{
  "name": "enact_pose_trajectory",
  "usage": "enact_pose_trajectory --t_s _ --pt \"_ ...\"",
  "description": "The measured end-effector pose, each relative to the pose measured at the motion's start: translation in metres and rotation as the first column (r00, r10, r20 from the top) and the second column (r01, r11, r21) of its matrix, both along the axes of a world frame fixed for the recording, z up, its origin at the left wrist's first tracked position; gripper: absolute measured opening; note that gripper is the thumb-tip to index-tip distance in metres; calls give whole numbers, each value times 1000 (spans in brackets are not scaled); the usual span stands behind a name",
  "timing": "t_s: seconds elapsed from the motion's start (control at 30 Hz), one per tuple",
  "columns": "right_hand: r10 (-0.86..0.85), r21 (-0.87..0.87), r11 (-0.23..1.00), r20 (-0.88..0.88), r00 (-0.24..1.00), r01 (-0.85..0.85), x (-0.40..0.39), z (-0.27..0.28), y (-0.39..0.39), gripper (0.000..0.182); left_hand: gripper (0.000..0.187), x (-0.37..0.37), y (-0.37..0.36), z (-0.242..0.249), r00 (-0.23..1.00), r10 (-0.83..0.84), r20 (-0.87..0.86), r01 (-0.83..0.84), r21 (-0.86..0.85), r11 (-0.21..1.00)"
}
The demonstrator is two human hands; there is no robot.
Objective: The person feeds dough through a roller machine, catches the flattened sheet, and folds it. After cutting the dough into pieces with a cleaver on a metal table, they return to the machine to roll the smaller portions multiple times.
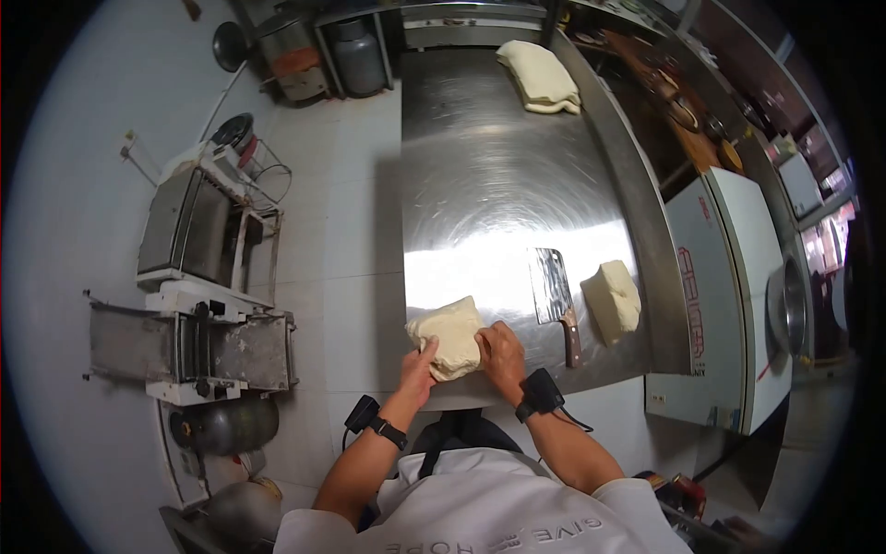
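A pale lump of dough [448, 331] lies at the near edge of the steel table. My left hand [419, 366] grips its left side, thumb on top and the other fingers mostly hidden. At the right side of the lump, my right hand [500, 353] has its fingers curled in and closed on the dough's edge. To the right lies a cleaver [553, 288] with a wooden handle pointing towards me. Beyond the cleaver sits a second block of dough [611, 303], apart from both hands.
A folded slab of dough [540, 78] rests at the far end of the steel table [498, 175]. The table has a raised right side. A white fridge [715, 286] stands to the right. On the left, a machine with rollers [198, 342] stands across the tiled floor [355, 212].
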State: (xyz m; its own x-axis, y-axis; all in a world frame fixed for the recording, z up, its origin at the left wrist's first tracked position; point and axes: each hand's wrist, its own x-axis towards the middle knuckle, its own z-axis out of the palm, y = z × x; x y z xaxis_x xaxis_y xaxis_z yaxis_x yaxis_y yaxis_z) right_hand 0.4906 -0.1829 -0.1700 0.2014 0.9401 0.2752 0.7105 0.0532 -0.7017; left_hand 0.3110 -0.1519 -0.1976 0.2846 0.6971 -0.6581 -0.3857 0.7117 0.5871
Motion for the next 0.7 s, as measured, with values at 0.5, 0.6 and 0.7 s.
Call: enact_pose_trajectory --t_s 0.5,0.6,0.7 --pt "-120 -433 833 -750 650 -346 -4 6 38 57 49 -9 6 4 972 -142 -185 157 68 985" --pt "-196 -478 827 -741 642 -298 -44 38 24 53 52 -56 6 34 937 -269 -221 292 81 953" --pt "-192 -452 857 -725 662 -246 -119 64 20 53 51 -133 5 48 942 -271 -196 307 182 934"
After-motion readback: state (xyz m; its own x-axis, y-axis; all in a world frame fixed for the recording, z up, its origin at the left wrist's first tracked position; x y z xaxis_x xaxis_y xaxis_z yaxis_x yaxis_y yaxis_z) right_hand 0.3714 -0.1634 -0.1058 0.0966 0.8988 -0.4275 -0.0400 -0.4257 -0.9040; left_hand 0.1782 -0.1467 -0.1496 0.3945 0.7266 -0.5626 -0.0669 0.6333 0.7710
